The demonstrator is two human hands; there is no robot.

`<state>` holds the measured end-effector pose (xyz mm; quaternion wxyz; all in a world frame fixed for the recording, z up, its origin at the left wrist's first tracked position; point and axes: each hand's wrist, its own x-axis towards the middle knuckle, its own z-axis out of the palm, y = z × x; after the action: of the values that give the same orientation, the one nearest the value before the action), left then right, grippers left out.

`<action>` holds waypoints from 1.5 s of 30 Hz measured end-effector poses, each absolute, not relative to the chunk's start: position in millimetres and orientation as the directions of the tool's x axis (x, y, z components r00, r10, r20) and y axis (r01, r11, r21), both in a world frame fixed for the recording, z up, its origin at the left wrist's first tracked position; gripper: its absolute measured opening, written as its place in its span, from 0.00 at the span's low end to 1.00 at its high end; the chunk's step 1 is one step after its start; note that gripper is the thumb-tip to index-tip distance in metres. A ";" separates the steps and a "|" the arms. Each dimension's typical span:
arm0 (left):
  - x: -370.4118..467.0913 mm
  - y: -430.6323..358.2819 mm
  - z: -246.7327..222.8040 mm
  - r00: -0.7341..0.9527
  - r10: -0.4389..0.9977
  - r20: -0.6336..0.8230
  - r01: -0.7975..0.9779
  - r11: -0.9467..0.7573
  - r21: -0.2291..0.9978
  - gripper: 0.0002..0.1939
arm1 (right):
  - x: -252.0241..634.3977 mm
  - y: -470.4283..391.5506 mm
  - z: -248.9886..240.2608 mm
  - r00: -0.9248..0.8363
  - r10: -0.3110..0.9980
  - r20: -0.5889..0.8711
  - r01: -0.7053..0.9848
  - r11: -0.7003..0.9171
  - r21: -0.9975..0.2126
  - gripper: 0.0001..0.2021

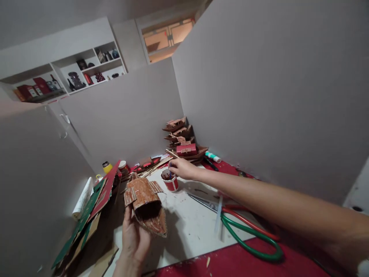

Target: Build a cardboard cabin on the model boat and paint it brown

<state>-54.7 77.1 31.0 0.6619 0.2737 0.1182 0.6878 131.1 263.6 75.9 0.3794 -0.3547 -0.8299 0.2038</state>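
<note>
My left hand (134, 234) holds up a model boat (145, 192) from below, fingers wrapped round its hull. The boat has a glossy brown arched roof, slatted side pieces and a pointed end tilted towards me. Over a red-and-white paper cup (172, 184), my right hand (182, 169) pinches a thin blue-handled brush (170, 169). The brush's lower end is hidden inside the cup, whose inner wall is smeared dark brown. To the right of the cup lie large scissors (227, 215) with one red and one green handle, with a translucent stick (218, 215) across them.
Finished-looking model boats (180, 132) are stacked in the corner, with a red-roofed boat (186, 150) in front. Thin wooden sticks (155, 166) lie behind the cup. Cardboard sheets (98, 198) lean at left beside a white roll (83, 198). A yellow bottle (107, 167) stands behind them.
</note>
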 end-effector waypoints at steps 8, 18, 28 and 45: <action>-59.0 73.5 34.5 -0.123 0.992 0.013 -0.831 -0.110 0.545 0.13 | 139.9 256.7 83.0 -0.437 0.710 0.552 0.409 0.703 -0.581 0.07; -46.2 70.5 42.3 -0.234 0.972 0.036 -0.626 -0.178 0.759 0.13 | 157.4 231.4 73.5 -0.401 0.681 0.612 0.321 0.730 -0.603 0.09; -47.4 73.3 48.5 -0.312 0.950 0.003 -0.621 -0.206 0.756 0.19 | 188.0 210.0 68.0 -0.112 0.774 0.623 0.125 0.633 -0.764 0.15; -29.4 68.0 64.7 -0.512 0.857 0.062 -0.568 -0.392 0.724 0.18 | 193.5 82.6 49.1 -0.264 0.253 0.931 -0.162 0.940 -0.301 0.23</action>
<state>-29.4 68.0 64.7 0.4427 0.2192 0.3289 0.8049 193.5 82.6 49.1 0.6058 -0.0294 -0.7764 0.1711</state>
